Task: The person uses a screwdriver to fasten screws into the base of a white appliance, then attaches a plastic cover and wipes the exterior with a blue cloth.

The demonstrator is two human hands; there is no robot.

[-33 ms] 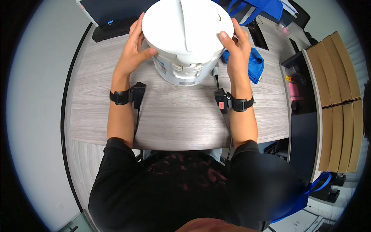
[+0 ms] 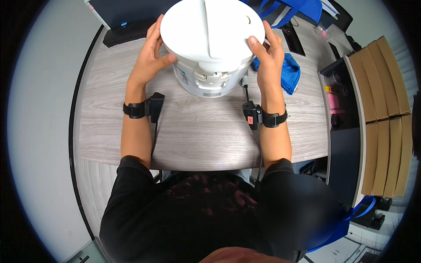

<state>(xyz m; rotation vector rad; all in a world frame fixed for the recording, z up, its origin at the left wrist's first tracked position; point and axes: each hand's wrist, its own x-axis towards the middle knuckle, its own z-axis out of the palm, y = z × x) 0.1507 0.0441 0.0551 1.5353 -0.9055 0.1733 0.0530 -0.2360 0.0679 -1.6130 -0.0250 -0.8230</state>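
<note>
1. White lidded container (image 2: 212, 48): upright on the grey counter (image 2: 201, 131).
2. Left hand (image 2: 151, 61) and right hand (image 2: 269, 57): fingers grasping its opposite sides.
3. Change: virtually none since an instant earlier; hold steady.

Inspected: 1 table (image 2: 201, 140), grey wood-grain top, its front edge running along the 6 o'clock side. At 12 o'clock stands 1 white lidded appliance (image 2: 188, 33); at 10 o'clock lies 1 black oblong item (image 2: 127, 36), and at 2 o'clock 1 crumpled blue cloth (image 2: 290, 74). Beyond the cloth, between 1 and 2 o'clock, 1 dark oblong panel (image 2: 294, 42) is noted, whether inset or lying flat undetermined.
</note>
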